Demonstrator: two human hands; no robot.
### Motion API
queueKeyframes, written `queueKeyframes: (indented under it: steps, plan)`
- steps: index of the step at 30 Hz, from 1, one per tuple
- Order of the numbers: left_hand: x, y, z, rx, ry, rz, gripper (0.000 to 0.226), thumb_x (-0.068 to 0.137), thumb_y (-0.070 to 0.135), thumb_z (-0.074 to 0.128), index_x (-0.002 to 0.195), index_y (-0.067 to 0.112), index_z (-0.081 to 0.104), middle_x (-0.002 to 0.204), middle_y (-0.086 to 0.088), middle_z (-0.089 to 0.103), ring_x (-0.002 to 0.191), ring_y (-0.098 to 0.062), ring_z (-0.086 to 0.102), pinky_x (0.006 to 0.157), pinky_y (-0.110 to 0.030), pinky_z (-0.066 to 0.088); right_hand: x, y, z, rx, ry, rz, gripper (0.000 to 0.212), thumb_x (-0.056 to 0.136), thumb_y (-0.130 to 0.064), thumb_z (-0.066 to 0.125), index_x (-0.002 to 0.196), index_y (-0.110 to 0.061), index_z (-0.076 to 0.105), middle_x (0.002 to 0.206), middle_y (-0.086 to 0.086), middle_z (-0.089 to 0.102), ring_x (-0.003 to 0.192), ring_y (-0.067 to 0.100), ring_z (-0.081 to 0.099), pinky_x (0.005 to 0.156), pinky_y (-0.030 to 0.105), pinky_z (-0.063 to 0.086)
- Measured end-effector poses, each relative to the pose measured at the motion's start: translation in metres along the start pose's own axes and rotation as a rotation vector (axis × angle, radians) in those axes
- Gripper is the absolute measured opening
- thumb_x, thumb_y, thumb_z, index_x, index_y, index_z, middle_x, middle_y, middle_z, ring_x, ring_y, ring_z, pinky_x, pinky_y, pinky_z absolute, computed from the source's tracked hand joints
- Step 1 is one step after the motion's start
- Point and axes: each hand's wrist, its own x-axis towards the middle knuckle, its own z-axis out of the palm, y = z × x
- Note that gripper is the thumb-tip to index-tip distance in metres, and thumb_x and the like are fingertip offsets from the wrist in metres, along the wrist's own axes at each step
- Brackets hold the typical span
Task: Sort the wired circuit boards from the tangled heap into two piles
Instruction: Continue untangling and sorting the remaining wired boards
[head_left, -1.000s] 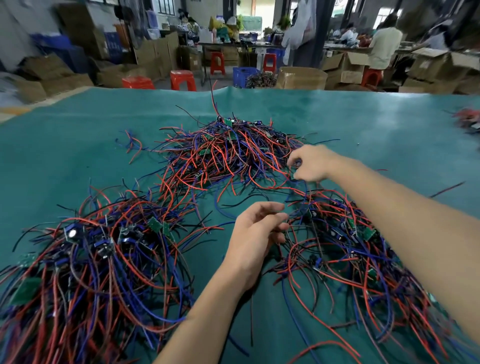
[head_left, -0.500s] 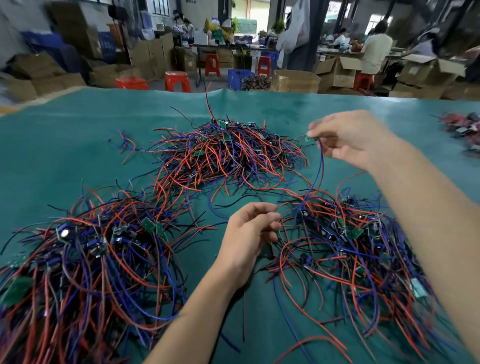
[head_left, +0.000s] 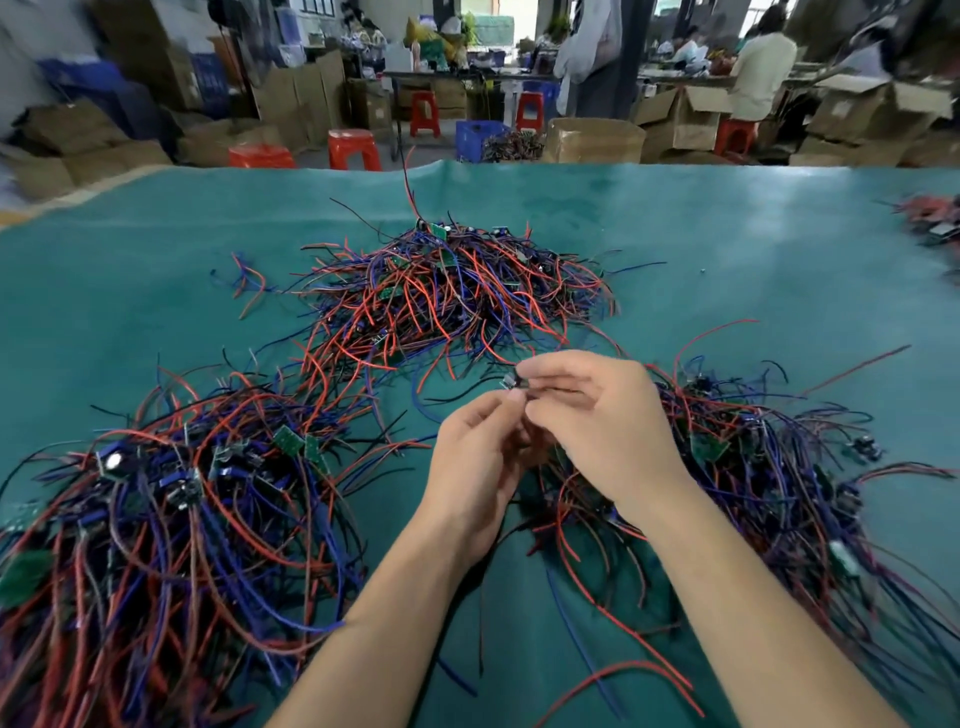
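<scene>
A tangled heap (head_left: 452, 291) of small boards with red, blue and black wires lies at the table's centre back. One pile (head_left: 171, 509) spreads at the left, another pile (head_left: 769, 467) at the right. My right hand (head_left: 597, 421) pinches a small wired board (head_left: 511, 382) between thumb and forefinger above the gap between the piles. My left hand (head_left: 478, 457) meets it from below, fingertips pinching the wires just under the board. The board's trailing wires are hidden behind my hands.
A teal mat (head_left: 727, 249) covers the table. Another small cluster of parts (head_left: 935, 218) lies at the far right edge. Beyond the table stand red stools (head_left: 353, 148), cardboard boxes (head_left: 592, 137) and seated people (head_left: 763, 67).
My right hand came down from high on the right to the centre, carrying a wired board. My left hand rose off the mat and took hold of its wires.
</scene>
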Motion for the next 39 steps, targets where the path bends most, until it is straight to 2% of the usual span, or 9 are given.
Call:
queueKeyframes:
  steps: [3,6,11,16,23,26,32,36,39]
  plan:
    - [-0.001,0.000,-0.001,0.094,-0.013,0.012,0.030,0.100,0.007,0.049,0.076,0.012,0.067,0.067,-0.005,0.061,0.058,-0.012,0.056,0.060,-0.023,0.042,0.002,0.008,-0.008,0.036,0.125,0.037,0.019,0.078,-0.016,0.078,0.091,-0.029,0.075,0.090,-0.009,0.078,0.085,0.007,0.073,0.083,0.028,0.057]
    - [-0.003,0.000,0.001,0.134,-0.087,0.011,0.023,0.102,0.010,0.048,0.087,0.010,0.066,0.064,-0.001,0.057,0.058,-0.008,0.057,0.056,-0.022,0.039,0.003,0.011,-0.007,0.165,-0.002,0.131,0.013,0.086,-0.024,0.080,0.098,-0.024,0.076,0.089,-0.003,0.079,0.082,0.010,0.073,0.076,0.030,0.056]
    - [-0.005,0.001,0.001,0.138,-0.148,0.023,0.025,0.102,0.014,0.047,0.085,0.004,0.062,0.082,-0.016,0.053,0.081,-0.028,0.047,0.079,-0.039,0.041,0.000,0.004,-0.008,0.139,-0.009,-0.025,0.007,0.086,-0.011,0.078,0.086,-0.018,0.079,0.072,-0.001,0.077,0.060,0.006,0.066,0.064,0.019,0.052]
    - [-0.009,0.005,0.002,0.201,-0.262,0.062,0.025,0.091,0.023,0.054,0.070,0.016,0.063,0.073,-0.003,0.057,0.087,-0.025,0.048,0.082,-0.028,0.043,0.008,-0.020,-0.034,0.245,0.269,-0.137,0.017,0.086,-0.012,0.075,0.081,-0.028,0.077,0.083,0.004,0.078,0.074,0.015,0.067,0.074,0.042,0.058]
    - [-0.011,0.007,0.003,0.237,-0.279,0.045,0.031,0.096,0.007,0.051,0.067,0.011,0.061,0.071,-0.006,0.057,0.088,-0.025,0.051,0.079,-0.025,0.045,0.004,-0.057,-0.103,0.365,0.410,-0.280,0.007,0.096,-0.018,0.065,0.100,-0.022,0.069,0.090,-0.004,0.074,0.076,0.008,0.066,0.073,0.022,0.053]
    - [-0.011,0.006,0.002,0.228,-0.216,0.023,0.036,0.097,0.003,0.047,0.067,0.011,0.065,0.076,-0.008,0.062,0.078,-0.019,0.057,0.077,-0.026,0.047,0.011,-0.082,-0.149,0.170,0.243,-0.225,0.030,0.082,-0.052,0.078,0.098,-0.028,0.070,0.084,-0.012,0.076,0.076,0.002,0.070,0.070,0.016,0.054]
    - [-0.007,0.005,0.003,0.151,-0.173,-0.004,0.027,0.095,0.002,0.050,0.074,0.009,0.065,0.078,-0.009,0.065,0.075,-0.017,0.060,0.074,-0.025,0.049,0.026,-0.076,-0.131,-1.009,-0.379,0.104,0.019,0.076,-0.053,0.078,0.087,-0.037,0.078,0.083,-0.021,0.076,0.082,-0.002,0.070,0.076,0.021,0.050]
    - [-0.005,0.003,0.003,0.128,-0.147,-0.019,0.020,0.095,-0.001,0.050,0.082,0.004,0.064,0.074,-0.009,0.065,0.069,-0.015,0.061,0.067,-0.020,0.052,0.056,-0.072,-0.067,-0.957,-0.550,-0.078,0.017,0.084,-0.046,0.076,0.100,-0.039,0.077,0.092,-0.016,0.075,0.091,0.012,0.071,0.087,0.031,0.056]
    - [-0.006,0.003,0.002,0.107,-0.139,-0.020,0.020,0.095,-0.003,0.049,0.083,0.001,0.064,0.071,-0.009,0.064,0.069,-0.016,0.060,0.067,-0.020,0.052,0.084,-0.063,0.000,-0.611,-0.627,-0.061,0.021,0.093,-0.029,0.073,0.114,-0.032,0.074,0.092,-0.011,0.068,0.082,0.023,0.072,0.075,0.037,0.064]
